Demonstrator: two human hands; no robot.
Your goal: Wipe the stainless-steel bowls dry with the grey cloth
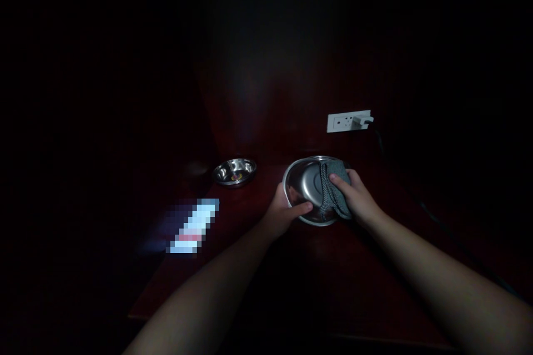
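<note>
Just right of centre frame, the left hand (282, 215) has its fingers gripping a round silver metal bowl (307, 182); the right hand's (355, 191) fingers hold a folded grey-green woven cloth (330, 199) against its right side.

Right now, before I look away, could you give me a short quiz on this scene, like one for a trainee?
1. Which holds the grey cloth against the metal bowl?
A) left hand
B) right hand
C) both hands

2. True or false: the small metal dish stands apart from the bowl.

3. Fill the gap: a plug sits in the white wall ____.

Key:
1. B; the left hand grips the bowl's rim.
2. True.
3. Socket.
</note>
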